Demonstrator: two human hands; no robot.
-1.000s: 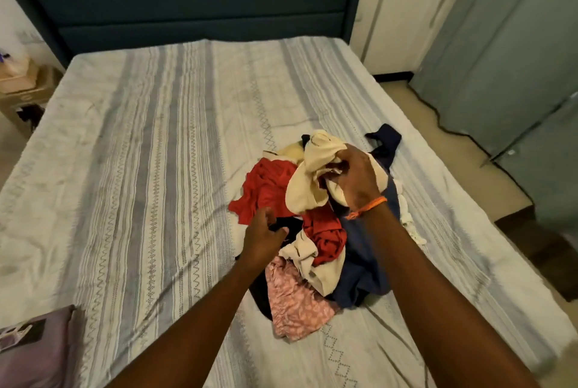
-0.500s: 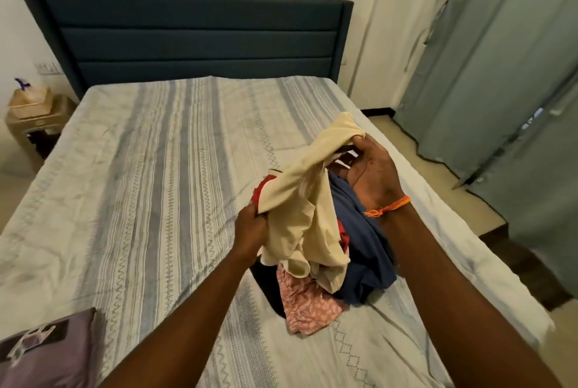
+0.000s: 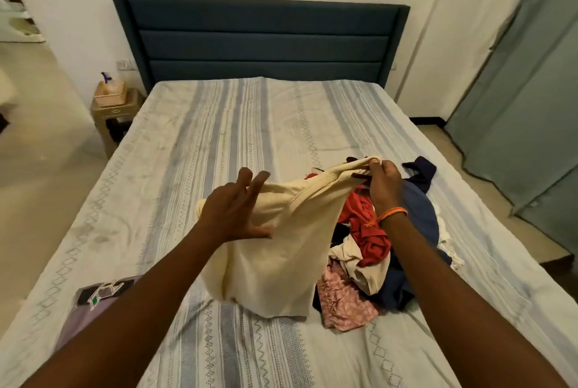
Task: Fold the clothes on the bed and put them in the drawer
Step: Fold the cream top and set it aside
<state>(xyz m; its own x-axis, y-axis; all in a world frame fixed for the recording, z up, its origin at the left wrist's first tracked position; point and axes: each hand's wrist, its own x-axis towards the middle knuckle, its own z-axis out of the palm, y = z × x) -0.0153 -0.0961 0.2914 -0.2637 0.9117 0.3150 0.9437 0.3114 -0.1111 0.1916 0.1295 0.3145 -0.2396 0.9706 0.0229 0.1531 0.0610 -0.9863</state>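
Both arms were stretched out over the bed, and the right hand was up high, pinching the top edge of a cream garment between thumb and fingertips, orange band on that wrist. The left hand was spread flat against the cloth, fingers straight and fanned, thumb pressed along the front, so more like pushing it than gripping. Half a second before, that left hand had been bunched around a fold of the same piece lower down, and the fabric hung as a crumpled wad over the pile; by this frame it had let go of the bunch and the piece was pulled out wider between the two hands. A second back it was still lying in the heap. The garment looked soft and thin, pale cream, with a seam running across near the top, hanging loose so its bottom hem touched the striped sheet. Just to its right sat the rest of the clothes pile: red, navy, pink patterned and another cream bit, all tangled. A purple cloth lay at the near left corner of the bed.
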